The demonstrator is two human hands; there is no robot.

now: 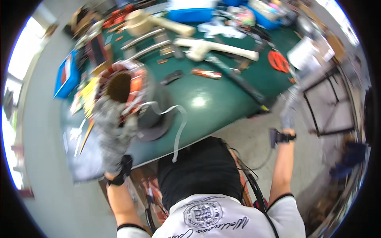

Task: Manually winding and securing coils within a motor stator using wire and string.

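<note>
Though blurred, left fingers [110, 109] against stator [145, 92]

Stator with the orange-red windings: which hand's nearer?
Left. The left hand is at the near rim of the stator; the right hand is apart, out past the right edge of the table.

The tabletop [198, 121] is green and smooth, glossy enough to throw back a bright patch of light. The cylinder [152, 95] has a grey, metal-looking wall, with shiny reddish windings [137, 81] at its mouth. The white strip [183, 127] looks like flat, matt cloth tape. Rough grey fabric makes up the glove [109, 144] on the left hand [115, 121]. The mallet [226, 46] is pale and matt, its material unclear. The scissors [278, 61] have smooth orange plastic handles; the bin [61, 93] is blue plastic. The shirt [246, 220] is soft white cloth.
</note>
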